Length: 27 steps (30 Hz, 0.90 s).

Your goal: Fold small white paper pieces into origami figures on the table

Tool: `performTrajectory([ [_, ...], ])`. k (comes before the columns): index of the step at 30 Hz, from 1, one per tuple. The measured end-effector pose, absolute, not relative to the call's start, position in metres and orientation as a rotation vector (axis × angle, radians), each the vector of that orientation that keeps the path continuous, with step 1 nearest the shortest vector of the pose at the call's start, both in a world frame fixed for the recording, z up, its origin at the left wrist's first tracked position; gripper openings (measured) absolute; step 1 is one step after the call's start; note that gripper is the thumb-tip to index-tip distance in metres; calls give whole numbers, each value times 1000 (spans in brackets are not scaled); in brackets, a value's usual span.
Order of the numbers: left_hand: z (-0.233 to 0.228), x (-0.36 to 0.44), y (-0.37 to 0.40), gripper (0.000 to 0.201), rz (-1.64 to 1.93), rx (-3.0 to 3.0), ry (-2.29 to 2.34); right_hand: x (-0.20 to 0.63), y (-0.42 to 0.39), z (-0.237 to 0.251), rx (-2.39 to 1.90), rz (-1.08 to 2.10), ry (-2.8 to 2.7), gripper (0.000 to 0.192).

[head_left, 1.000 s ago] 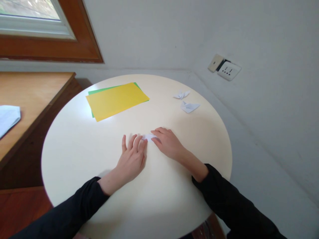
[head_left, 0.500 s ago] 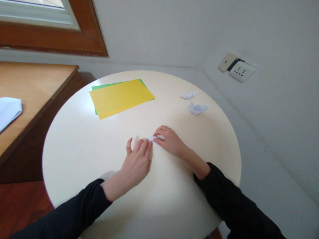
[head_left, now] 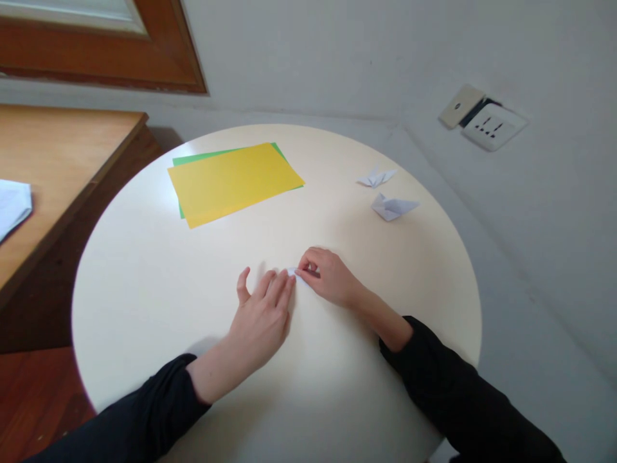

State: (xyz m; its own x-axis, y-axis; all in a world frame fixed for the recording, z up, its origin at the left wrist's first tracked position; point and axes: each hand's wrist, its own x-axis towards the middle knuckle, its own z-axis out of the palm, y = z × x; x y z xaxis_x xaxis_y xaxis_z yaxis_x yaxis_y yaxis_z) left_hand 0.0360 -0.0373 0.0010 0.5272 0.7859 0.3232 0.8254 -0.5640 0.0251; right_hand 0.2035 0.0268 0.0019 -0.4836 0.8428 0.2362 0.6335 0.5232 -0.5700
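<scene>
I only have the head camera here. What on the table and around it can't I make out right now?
- Small white folded paper: head view, mostly covered by the left hand and right hand; its shape is unreadable.
- Green paper sheet: head view, only edges show under the yellow paper sheet.
- White paper on the wooden desk: cut off by the left frame edge.
- Two small white folded paper figures: too small to identify.

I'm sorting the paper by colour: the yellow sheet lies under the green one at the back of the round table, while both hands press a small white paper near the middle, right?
Not quite. In the head view the yellow sheet lies on top of the green sheet, which only peeks out behind it. The rest holds: left hand and right hand press the small white paper on the round table.
</scene>
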Motion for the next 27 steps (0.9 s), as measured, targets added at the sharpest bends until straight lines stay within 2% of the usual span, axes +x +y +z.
performTrajectory([
  [5, 1, 35, -37, 39, -473, -2636, -1374, 204, 19, -6, -1066, 67, -2461, 17],
  [8, 0, 35, -37, 38, -478, -2642, -1370, 205, 15, -7, -1015, -120, -2552, 23],
  [27, -2, 36, -40, 41, -362, -2624, -1349, 205, 5, -1, -996, -189, -2625, 20],
])
